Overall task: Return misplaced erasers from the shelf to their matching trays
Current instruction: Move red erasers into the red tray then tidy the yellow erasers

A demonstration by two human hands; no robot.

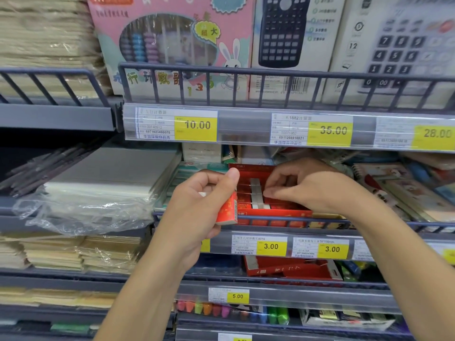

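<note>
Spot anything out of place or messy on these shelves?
Loose crumpled plastic wrap spills over the left shelf's edge. In the red tray, the erasers fill only part of it. The left hand holds one red eraser outside it.

Your left hand [202,205] grips an eraser [227,207] in a glossy red paper sleeve. Just right of it, the red tray [273,212] looks like printed card with a slight sheen. The rail [283,219] in front of the tray is matt grey painted metal. Left of the tray, crinkled clear plastic film [81,212] shines over matt white sheets.
</note>
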